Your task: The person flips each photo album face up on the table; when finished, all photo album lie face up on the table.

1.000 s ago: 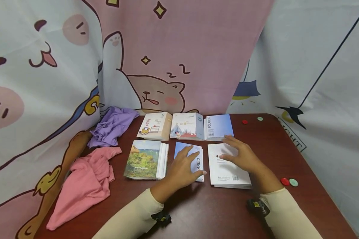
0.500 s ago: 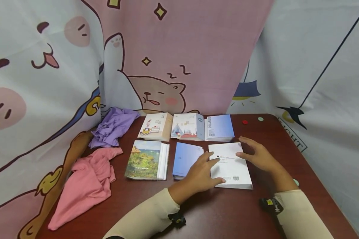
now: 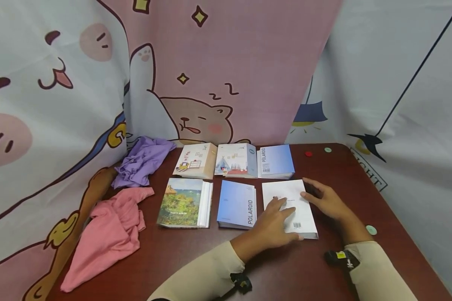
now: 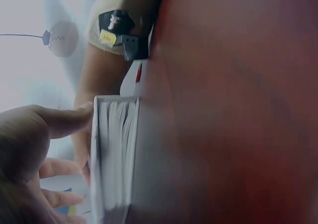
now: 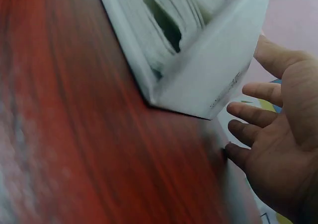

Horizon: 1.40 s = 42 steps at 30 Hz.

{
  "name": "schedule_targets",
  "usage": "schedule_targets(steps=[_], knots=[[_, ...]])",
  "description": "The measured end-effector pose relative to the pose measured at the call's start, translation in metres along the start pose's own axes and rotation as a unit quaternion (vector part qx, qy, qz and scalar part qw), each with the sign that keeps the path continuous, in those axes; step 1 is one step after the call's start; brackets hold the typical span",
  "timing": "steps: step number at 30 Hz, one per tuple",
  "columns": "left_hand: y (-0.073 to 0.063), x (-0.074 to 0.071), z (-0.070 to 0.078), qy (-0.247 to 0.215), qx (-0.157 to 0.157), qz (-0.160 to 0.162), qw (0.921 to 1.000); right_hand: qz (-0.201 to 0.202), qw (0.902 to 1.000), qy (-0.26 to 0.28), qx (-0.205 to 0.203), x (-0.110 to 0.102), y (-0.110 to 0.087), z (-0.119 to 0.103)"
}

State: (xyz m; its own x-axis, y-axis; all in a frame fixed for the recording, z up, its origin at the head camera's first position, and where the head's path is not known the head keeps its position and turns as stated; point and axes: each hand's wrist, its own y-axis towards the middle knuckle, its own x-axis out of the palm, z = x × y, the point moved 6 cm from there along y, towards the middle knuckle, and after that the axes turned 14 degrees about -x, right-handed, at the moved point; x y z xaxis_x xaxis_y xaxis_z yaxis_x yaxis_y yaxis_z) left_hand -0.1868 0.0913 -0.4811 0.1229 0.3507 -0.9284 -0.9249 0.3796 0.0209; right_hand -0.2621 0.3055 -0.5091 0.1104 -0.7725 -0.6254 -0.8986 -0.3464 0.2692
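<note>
A thick white album (image 3: 304,219) lies at the front right of several albums in the head view. My left hand (image 3: 273,225) is over its left and near part, fingers spread and thumb by the near edge. The left wrist view shows that thumb on the cover edge, beside the album's page ends (image 4: 114,154). At the album's right edge is my right hand (image 3: 329,202), with fingers loosely extended. In the right wrist view, those fingers (image 5: 251,115) stand beside the album's spine (image 5: 211,67). Just left lies a blue POLAROID album (image 3: 235,202).
A landscape photo album (image 3: 181,202) is at front left. Behind stand two illustrated albums (image 3: 193,161) and another blue album (image 3: 276,159). Pink cloth (image 3: 111,230) and purple cloth (image 3: 141,161) lie left. Red (image 3: 308,154) and green discs (image 3: 371,230) are on the right.
My left hand has moved right from the front blue album to the white album. My right hand has shifted from over the white album to its right edge. The albums stay in place.
</note>
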Motion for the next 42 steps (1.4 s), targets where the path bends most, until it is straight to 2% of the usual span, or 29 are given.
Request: schedule_targets(steps=[4,9,14,18,23,27,32,38,42], knots=[[0.0,0.011,-0.001,-0.003,0.001,0.001,1.0,0.001,1.0,-0.007,0.007,0.004,-0.001,0.008],[-0.002,0.019,-0.002,0.02,0.02,0.038,0.9989,-0.012,0.9996,-0.004,0.023,0.009,-0.002,0.013],[-0.005,0.021,0.0,0.035,0.037,0.074,0.996,-0.026,0.9991,-0.007,0.033,0.013,-0.003,0.016],[-0.005,0.02,0.0,0.037,0.036,0.084,0.9951,-0.027,0.999,-0.014,0.034,0.014,-0.004,0.018],[-0.005,0.021,0.001,0.048,0.051,0.099,0.9926,-0.017,0.9993,-0.015,0.029,0.012,-0.005,0.015],[-0.005,0.019,0.002,0.022,0.061,0.101,0.9928,0.01,0.9999,0.007,0.005,0.006,-0.007,0.006],[-0.007,0.014,0.003,-0.03,0.063,0.105,0.992,0.051,0.9955,0.065,-0.045,0.0,-0.008,-0.003],[-0.01,0.002,0.007,-0.069,0.086,0.111,0.9876,0.092,0.9838,0.123,-0.093,-0.007,-0.004,-0.013],[-0.009,-0.005,0.011,-0.105,0.108,0.093,0.9842,0.114,0.9691,0.188,-0.113,-0.015,0.001,-0.023]])
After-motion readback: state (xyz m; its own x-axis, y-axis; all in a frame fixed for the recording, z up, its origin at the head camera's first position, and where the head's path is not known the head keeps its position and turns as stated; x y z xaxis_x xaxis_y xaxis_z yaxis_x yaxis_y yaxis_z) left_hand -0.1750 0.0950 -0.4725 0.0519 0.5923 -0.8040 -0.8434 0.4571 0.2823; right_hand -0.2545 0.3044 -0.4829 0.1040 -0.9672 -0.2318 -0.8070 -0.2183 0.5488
